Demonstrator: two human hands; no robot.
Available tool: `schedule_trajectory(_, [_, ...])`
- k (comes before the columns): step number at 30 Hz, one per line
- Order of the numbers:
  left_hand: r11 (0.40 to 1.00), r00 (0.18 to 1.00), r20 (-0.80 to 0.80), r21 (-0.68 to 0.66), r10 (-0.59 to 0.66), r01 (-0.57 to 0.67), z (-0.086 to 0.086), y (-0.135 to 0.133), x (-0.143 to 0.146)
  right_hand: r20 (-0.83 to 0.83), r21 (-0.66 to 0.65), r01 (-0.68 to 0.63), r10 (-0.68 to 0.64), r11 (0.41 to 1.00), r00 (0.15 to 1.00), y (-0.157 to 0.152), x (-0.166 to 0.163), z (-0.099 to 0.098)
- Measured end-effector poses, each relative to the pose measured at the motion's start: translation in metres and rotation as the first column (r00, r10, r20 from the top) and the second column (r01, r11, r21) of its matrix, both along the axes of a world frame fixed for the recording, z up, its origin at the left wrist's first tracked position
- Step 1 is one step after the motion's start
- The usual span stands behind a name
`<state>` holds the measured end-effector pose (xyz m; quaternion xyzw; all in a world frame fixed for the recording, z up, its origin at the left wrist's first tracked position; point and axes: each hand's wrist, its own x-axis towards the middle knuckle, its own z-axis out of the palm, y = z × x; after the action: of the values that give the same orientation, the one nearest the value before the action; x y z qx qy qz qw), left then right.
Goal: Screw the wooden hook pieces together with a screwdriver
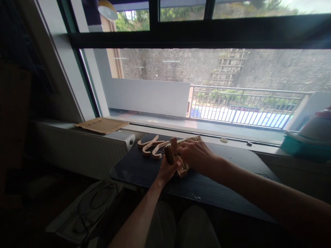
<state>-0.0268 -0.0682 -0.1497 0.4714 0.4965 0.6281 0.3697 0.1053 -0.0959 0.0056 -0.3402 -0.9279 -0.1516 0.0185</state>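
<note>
My left hand (167, 171) is closed around a rough-edged wooden block (169, 155), with its thumb toward a pale wooden hook (173, 144) that lies across the block. The hook's curved end points down toward me. From the right, my right hand (196, 153) reaches over the block with its fingers closed in a pinch against the hook. What those fingertips hold is hidden and too small to make out. Just left of my hands, several similar curved wooden hooks (148, 148) lie side by side on the dark table (144, 174).
Behind the table runs a window sill (212, 137) with a small ring-shaped roll (223, 140) and a small dark object (249, 144). A brown envelope (103, 125) rests by the white radiator (88, 151) at left. At right sits a teal container (300, 144). Cables lie on the floor at lower left.
</note>
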Motion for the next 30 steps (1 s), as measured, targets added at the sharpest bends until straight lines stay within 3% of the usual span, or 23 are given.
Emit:
schedule_trajectory(5, [1.000,1.000,0.005,0.008,-0.002,0.002,-0.004,0.002,0.000,-0.037,-0.013,0.015,-0.015,1.000,0.999,0.004,0.001,-0.008])
schedule_trajectory(12, [1.000,1.000,-0.019,0.012,0.004,-0.003,-0.007,0.006,0.000,-0.133,-0.099,0.212,-0.224,0.972,0.965,0.008,0.006,-0.020])
schedule_trajectory(15, [1.000,0.999,-0.043,0.004,-0.007,0.007,-0.007,0.007,-0.002,-0.123,-0.109,0.239,-0.252,0.965,0.960,0.008,0.006,-0.017])
schedule_trajectory(24, [1.000,0.998,-0.064,0.003,0.008,-0.008,-0.010,0.007,-0.005,0.007,0.024,-0.014,0.014,1.000,1.000,-0.003,-0.006,0.008])
schedule_trajectory(30, [0.999,1.000,-0.011,0.039,-0.016,0.017,-0.007,0.006,-0.001,-0.033,0.009,0.004,-0.003,1.000,0.999,0.001,-0.003,0.006])
